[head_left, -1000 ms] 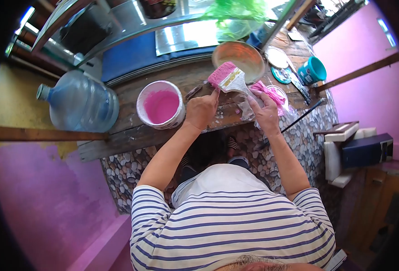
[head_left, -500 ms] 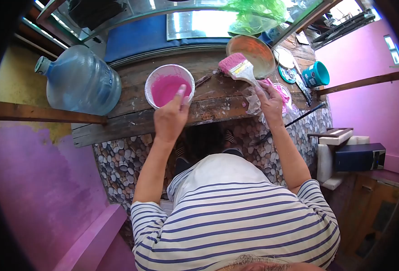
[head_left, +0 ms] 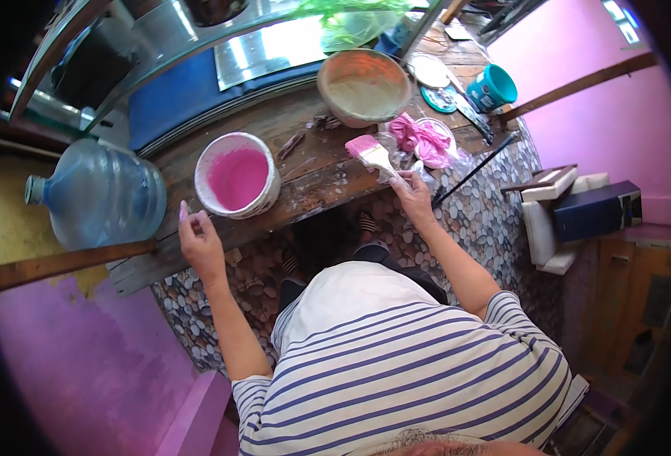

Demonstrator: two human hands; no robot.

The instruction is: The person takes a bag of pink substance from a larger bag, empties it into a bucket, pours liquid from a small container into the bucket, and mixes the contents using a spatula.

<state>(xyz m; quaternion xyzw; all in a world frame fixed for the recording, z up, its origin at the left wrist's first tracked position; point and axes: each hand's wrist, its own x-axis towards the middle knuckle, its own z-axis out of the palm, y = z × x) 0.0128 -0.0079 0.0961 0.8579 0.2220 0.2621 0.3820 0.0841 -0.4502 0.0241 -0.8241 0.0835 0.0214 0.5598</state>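
Observation:
My right hand (head_left: 413, 197) grips the handle of a wide paintbrush (head_left: 373, 156), its bristles coated pink and pointing up and left over the wooden bench. Beside the white bucket (head_left: 273, 182), just off its lower left, is my left hand (head_left: 202, 245). Its fingers are apart, with pink on the index finger and nothing held. Pink paint (head_left: 238, 179) fills part of the bucket, which stands upright on the bench (head_left: 305, 194). Near the brush lies a crumpled pink cloth (head_left: 420, 140), partly on clear plastic.
A large water bottle (head_left: 104, 194) lies at the left, behind a wooden bar (head_left: 69, 262). Towards the back stand a basin (head_left: 364, 87) and a teal tub (head_left: 492, 89). A thin black rod (head_left: 476, 169) leans at the bench's right end. Pebble-patterned flooring (head_left: 464, 228) lies below.
My left hand has moved off the paint bucket's rim, down and left. The right hand has lowered the brush closer to the bench. The view has shifted, too.

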